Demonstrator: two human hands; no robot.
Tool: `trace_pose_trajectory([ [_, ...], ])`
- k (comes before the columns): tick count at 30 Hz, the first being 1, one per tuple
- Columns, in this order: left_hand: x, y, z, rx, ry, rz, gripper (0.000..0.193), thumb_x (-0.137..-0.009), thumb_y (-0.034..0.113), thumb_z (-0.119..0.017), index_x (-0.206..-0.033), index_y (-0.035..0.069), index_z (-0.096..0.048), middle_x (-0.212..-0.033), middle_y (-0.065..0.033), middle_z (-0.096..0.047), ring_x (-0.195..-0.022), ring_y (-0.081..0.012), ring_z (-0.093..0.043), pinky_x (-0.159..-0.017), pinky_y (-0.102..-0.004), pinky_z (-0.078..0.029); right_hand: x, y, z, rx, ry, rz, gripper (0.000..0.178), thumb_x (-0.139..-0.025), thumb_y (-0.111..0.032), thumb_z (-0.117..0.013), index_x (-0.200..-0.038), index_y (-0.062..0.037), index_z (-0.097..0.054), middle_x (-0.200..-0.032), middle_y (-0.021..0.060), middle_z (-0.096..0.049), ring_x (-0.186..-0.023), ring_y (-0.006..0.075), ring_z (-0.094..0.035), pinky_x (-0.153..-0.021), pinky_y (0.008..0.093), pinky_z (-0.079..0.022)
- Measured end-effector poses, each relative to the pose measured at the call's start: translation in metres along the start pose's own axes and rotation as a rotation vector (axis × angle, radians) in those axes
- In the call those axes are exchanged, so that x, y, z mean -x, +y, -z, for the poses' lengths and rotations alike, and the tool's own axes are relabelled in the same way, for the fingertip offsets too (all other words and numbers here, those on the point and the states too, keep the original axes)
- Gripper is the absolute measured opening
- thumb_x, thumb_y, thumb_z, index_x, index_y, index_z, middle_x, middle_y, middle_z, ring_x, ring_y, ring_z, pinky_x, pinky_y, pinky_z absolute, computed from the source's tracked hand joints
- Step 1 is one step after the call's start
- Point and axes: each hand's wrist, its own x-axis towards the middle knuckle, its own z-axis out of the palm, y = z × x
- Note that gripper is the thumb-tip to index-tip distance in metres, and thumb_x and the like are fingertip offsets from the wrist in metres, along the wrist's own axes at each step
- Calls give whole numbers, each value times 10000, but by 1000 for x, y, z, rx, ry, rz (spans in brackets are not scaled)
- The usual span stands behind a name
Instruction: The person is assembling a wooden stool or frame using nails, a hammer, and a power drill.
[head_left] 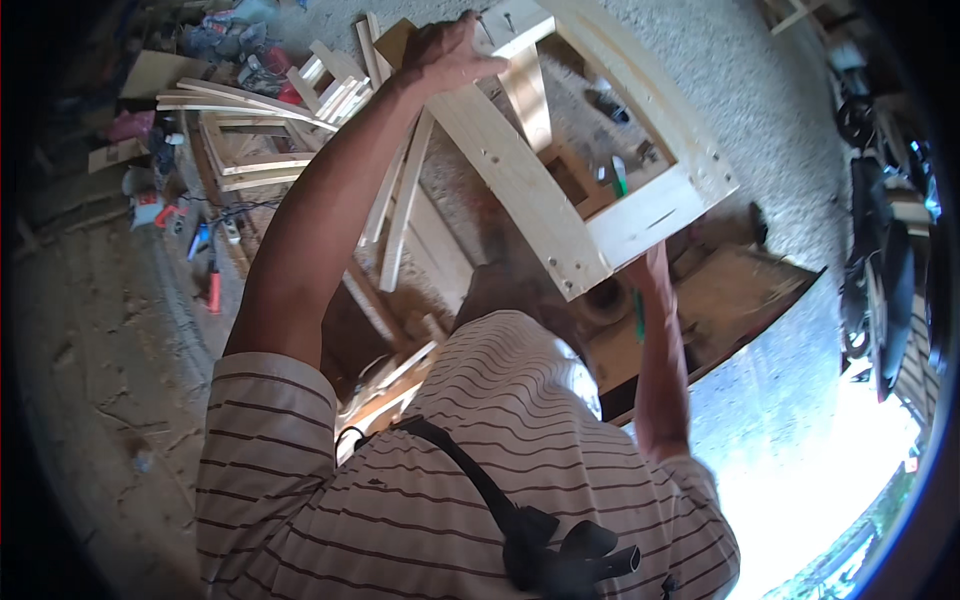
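Observation:
A pale wooden frame (520, 185), rectangular and with an open middle, is tilted in front of me. My left hand (445, 58) grips its far left corner, the thumb lying along the wood. At the near right side, my right hand (650, 268) holds the frame's lower rail from beneath; its fingers are mostly hidden behind the wood. Nail or screw heads dot the frame's corners. Through the opening shows a thin green piece (620, 175) with a light tip. More green (640, 315) appears beside my right wrist; I cannot tell whether both belong to one thing.
Wooden strips (245, 103) are piled at the far left, near bags and clutter. Longer strips (405, 205) lie below my left forearm. A red-handled tool (214, 290) rests on the floor at left. A brown board (745, 300) lies right of my right forearm. Dark vehicles (880, 250) line the right.

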Motion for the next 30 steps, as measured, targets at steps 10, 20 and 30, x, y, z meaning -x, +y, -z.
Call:
trace_pose_trajectory([
  [10, -6, -12, -21, 27, 38, -117, 842, -705, 567, -731, -1342, 66, -501, -1123, -198, -698, -963, -370, -698, -890, -456, -548, 39, -114, 150, 442, 219, -421, 515, -998, -185, -527, -1481, -33, -436, -1003, 248, -701, -727, 367, -704, -605, 457, -535],
  [20, 2, -3, -5, 110, 60, -133, 675, -681, 551, -744, -1063, 23, -569, -966, -193, -712, -909, -349, -718, -800, -450, -566, -134, -318, 177, -204, 473, 483, 450, -1052, -133, -469, -1435, 69, -348, -848, 155, -610, -513, 119, -537, -391, 237, -430],
  [30, 11, 1, -10, 142, 52, -188, 905, -693, 553, -733, -1310, -72, -515, -914, -237, -721, -776, -368, -723, -731, -465, -576, -196, -243, 65, 557, -149, 5, 503, -985, -49, -524, -1478, -55, -430, -912, 295, -659, -675, 409, -646, -556, 450, -506],
])
